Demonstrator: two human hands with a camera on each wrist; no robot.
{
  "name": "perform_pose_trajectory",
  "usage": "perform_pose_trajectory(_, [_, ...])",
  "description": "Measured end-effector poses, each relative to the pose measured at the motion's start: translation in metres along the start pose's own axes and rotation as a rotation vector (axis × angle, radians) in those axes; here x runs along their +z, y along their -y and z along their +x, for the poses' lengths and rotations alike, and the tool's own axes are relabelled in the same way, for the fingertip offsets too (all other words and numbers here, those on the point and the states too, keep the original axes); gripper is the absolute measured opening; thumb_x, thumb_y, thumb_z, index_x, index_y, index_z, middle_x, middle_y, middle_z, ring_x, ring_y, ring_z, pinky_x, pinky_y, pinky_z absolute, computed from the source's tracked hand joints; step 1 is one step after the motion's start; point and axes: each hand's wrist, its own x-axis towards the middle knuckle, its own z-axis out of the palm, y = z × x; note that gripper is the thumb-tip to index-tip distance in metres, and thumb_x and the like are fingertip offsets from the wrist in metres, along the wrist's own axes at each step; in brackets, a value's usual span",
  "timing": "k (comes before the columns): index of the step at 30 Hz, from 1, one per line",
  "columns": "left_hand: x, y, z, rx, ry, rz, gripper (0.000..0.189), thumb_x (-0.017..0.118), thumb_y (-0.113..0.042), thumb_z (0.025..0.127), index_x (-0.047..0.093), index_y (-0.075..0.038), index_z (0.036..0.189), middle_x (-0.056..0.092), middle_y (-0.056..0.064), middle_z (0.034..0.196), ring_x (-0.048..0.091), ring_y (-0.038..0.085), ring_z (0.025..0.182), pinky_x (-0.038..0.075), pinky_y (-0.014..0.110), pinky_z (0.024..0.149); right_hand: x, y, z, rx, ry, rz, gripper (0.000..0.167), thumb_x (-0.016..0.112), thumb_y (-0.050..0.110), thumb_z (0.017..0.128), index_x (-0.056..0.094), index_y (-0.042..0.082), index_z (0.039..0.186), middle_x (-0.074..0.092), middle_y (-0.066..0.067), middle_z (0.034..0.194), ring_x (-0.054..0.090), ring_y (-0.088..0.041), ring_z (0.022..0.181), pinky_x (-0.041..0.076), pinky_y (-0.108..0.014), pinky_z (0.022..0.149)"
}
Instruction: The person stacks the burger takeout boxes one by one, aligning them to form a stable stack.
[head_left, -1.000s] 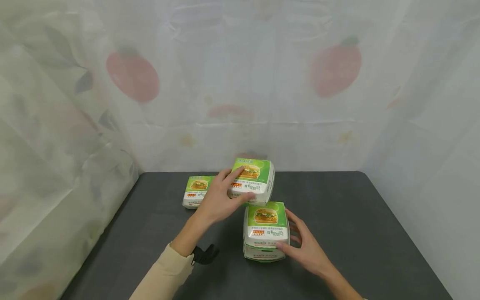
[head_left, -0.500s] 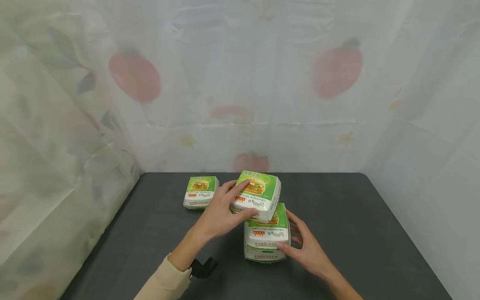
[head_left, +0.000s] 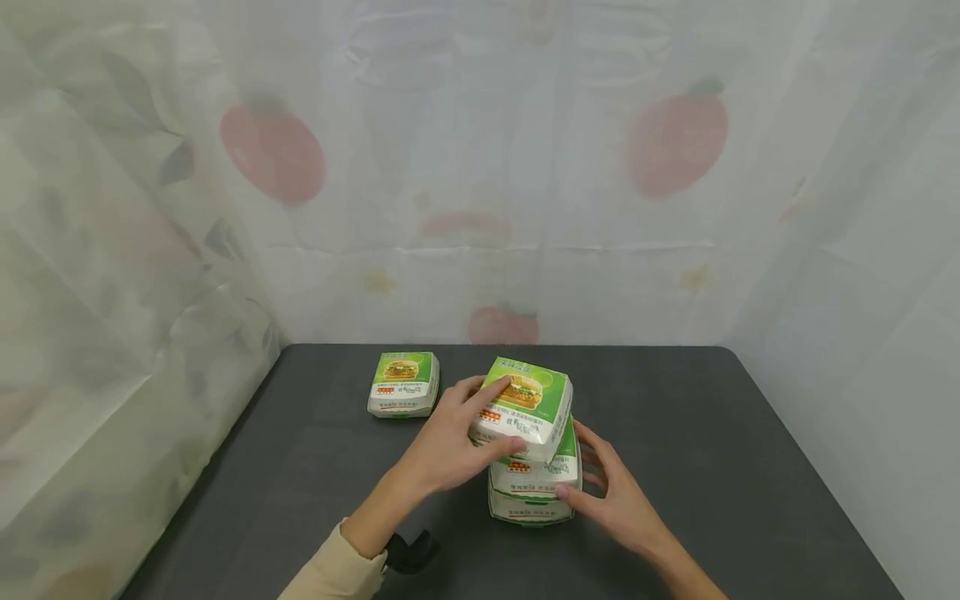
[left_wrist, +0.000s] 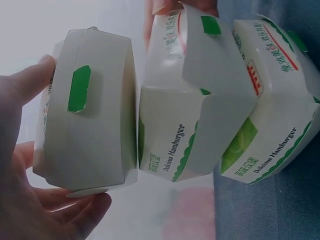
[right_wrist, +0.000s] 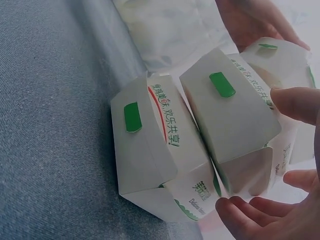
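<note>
My left hand grips a green-and-white hamburger box by its left side, thumb at the front and fingers over the top. That box is slightly tilted, just above a stack of two matching boxes. My right hand holds the stack's upper box, its thumb at the front corner and fingers along the right side. Beneath it, the lower box stands on the table. From the head, the held box hides much of the stack's top. Whether it touches the stack, I cannot tell.
Another hamburger box sits alone at the back left of the dark table. Pale patterned sheeting encloses the back and both sides. A black strap hangs under the left wrist.
My left hand has lowered the held box and brought it slightly right and nearer, over the stack. The lone box at the back left is now fully visible. My right hand stays in place.
</note>
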Motion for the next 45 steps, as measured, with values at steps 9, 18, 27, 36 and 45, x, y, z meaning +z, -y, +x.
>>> perform_pose_trajectory(9, [0.002,-0.001,-0.003,0.001,-0.003,0.040,0.082,0.075,-0.060,0.086,0.040,-0.038,0.157,0.037,0.009,0.158,0.039,0.029,0.137,0.045,0.054,0.099,-0.006,0.009,-0.001,-0.040,-0.044,-0.096,0.084,0.078,0.029,0.092,0.030,0.014,0.160,0.036,-0.012,0.155,0.043,-0.039,0.138,0.045,-0.053,0.105])
perform_pose_trajectory(18, [0.005,-0.003,-0.002,-0.007,-0.013,0.045,0.084,0.075,-0.062,0.085,0.039,-0.037,0.157,0.036,0.007,0.158,0.039,0.028,0.136,0.045,0.053,0.099,-0.009,0.034,0.001,-0.219,-0.104,-0.213,0.079,0.079,0.029,0.092,0.036,0.022,0.158,0.036,-0.005,0.156,0.041,-0.035,0.140,0.041,-0.059,0.106])
perform_pose_trajectory(27, [0.007,-0.007,-0.003,0.010,-0.036,0.059,0.083,0.076,-0.059,0.086,0.042,-0.033,0.157,0.037,0.009,0.157,0.042,0.029,0.132,0.048,0.050,0.094,-0.002,0.049,0.002,-0.272,-0.091,-0.179,0.077,0.077,0.024,0.093,0.037,0.021,0.158,0.036,-0.004,0.156,0.042,-0.033,0.139,0.041,-0.059,0.106])
perform_pose_trajectory(36, [0.007,-0.013,-0.007,0.045,-0.042,0.029,0.077,0.073,-0.052,0.091,0.039,-0.032,0.158,0.037,0.011,0.156,0.046,0.029,0.131,0.048,0.051,0.093,-0.007,0.055,0.009,-0.282,-0.102,-0.098,0.074,0.075,0.015,0.094,0.037,0.021,0.158,0.039,-0.002,0.155,0.042,-0.024,0.139,0.041,-0.035,0.110])
perform_pose_trajectory(45, [0.011,-0.016,-0.012,0.054,-0.057,-0.017,0.069,0.071,-0.046,0.096,0.043,-0.030,0.157,0.040,0.012,0.154,0.045,0.031,0.134,0.047,0.054,0.093,-0.015,0.054,0.010,-0.239,-0.087,-0.074,0.070,0.070,0.016,0.098,0.035,0.019,0.159,0.041,-0.006,0.154,0.042,-0.029,0.140,0.041,-0.025,0.108])
